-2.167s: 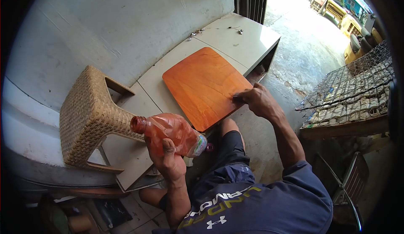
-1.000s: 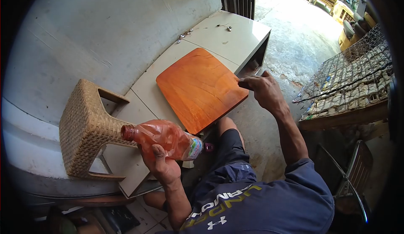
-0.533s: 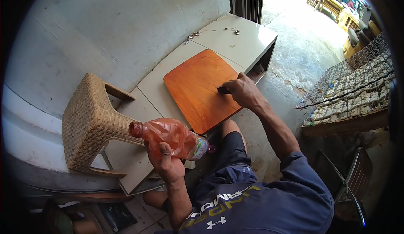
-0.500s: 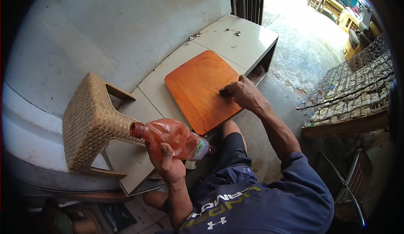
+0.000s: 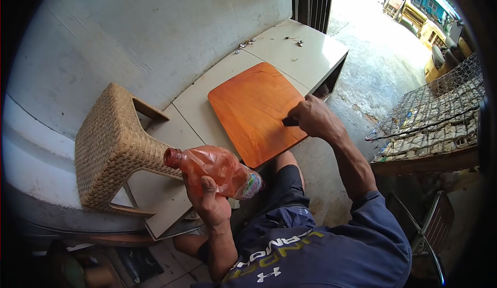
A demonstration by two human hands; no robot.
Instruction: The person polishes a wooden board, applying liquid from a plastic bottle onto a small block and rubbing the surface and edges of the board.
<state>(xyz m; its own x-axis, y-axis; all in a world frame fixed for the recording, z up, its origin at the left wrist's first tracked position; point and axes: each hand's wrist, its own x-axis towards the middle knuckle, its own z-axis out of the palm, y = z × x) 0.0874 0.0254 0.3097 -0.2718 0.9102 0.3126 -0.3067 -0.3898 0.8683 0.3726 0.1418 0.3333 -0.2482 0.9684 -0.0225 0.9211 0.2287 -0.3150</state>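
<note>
An orange-stained, rounded square wooden board [image 5: 253, 106] lies on a tiled ledge. My right hand [image 5: 318, 118] is closed around a small dark pad [image 5: 291, 121], pressed to the board near its right edge. Whether the pad is cloth or sponge I cannot tell. In my left hand [image 5: 211, 202] is a crumpled, clear plastic bottle [image 5: 212, 166] with reddish residue inside and a label near its base. The bottle is tipped on its side, its uncapped, red-smeared mouth pointing left, close to a woven stool.
The woven stool [image 5: 121, 148] stands left of the bottle, by the wall [image 5: 155, 29]. Small bits of debris [image 5: 245, 45] lie on the tiled ledge [image 5: 295, 55]. To the right are a netted rack [image 5: 435, 117] and a metal-framed folding chair [image 5: 427, 226].
My right hand has slid the dark pad a little to the right across the board, toward its edge. My left hand still holds the bottle in much the same pose. The whole view has shifted slightly.
</note>
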